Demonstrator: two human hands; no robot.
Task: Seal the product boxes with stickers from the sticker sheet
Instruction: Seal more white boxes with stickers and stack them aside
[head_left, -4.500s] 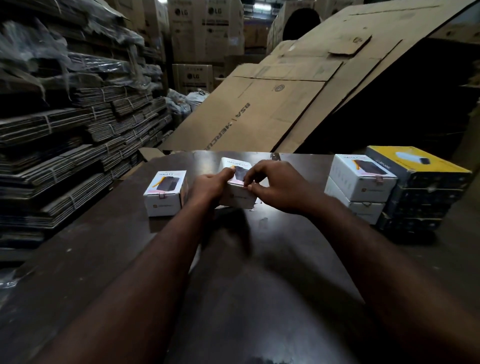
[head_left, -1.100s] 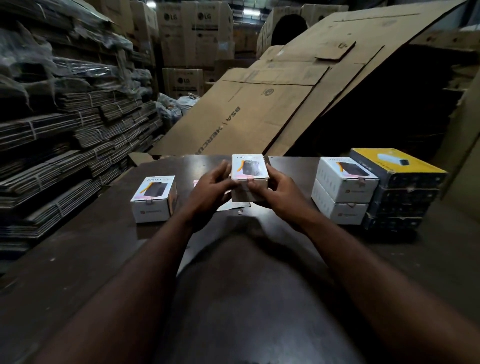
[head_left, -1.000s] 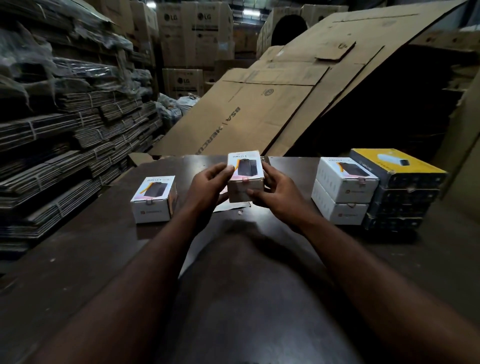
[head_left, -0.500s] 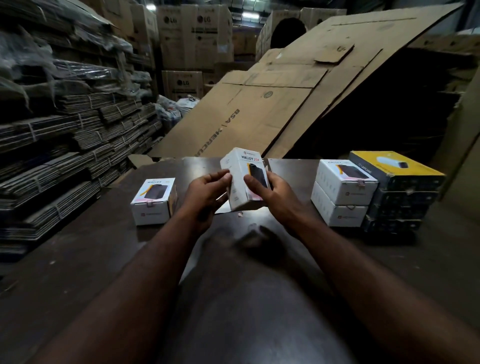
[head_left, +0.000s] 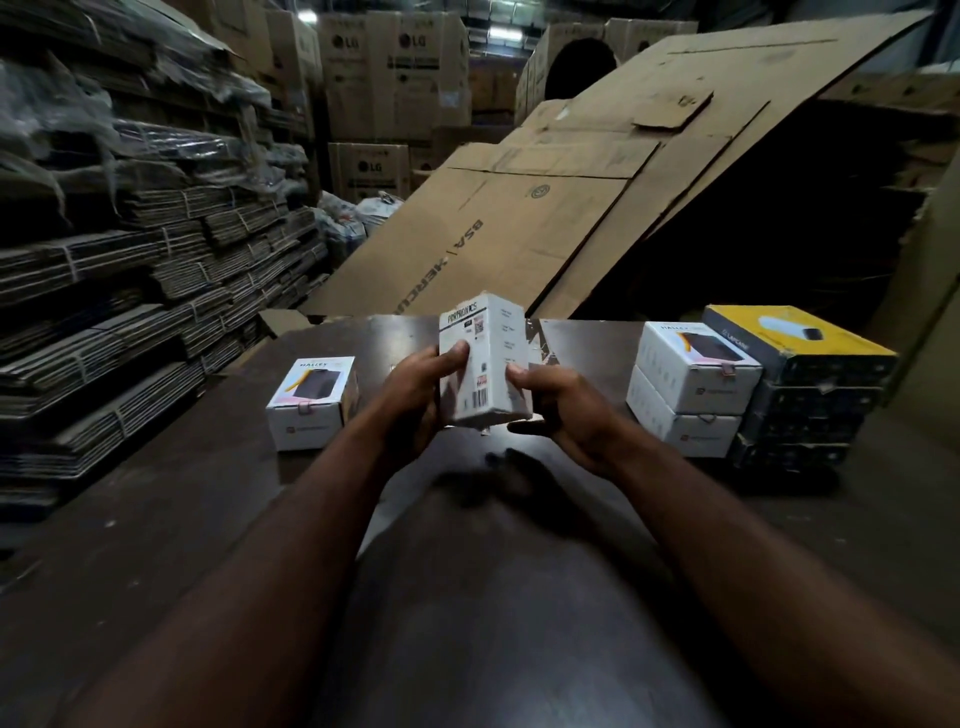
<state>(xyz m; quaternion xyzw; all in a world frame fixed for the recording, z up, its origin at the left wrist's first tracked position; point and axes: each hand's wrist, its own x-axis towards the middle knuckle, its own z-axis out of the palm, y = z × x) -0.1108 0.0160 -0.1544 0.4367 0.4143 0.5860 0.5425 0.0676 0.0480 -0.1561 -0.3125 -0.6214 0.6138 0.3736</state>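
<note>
Two-handed hold: left hand (head_left: 415, 397) and right hand (head_left: 563, 413) fingers (head_left: 458, 354) pinch white box (head_left: 483, 369) upright by side edges above bench (head_left: 467, 597) (lone box (head_left: 310, 404) left of fingers, stacked boxes (head_left: 691, 392) right, both apart).

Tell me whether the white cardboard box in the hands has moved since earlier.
Yes. The white cardboard box rose off the dark table and flipped to show its barcode side; the lone white box at left stayed put.
</note>
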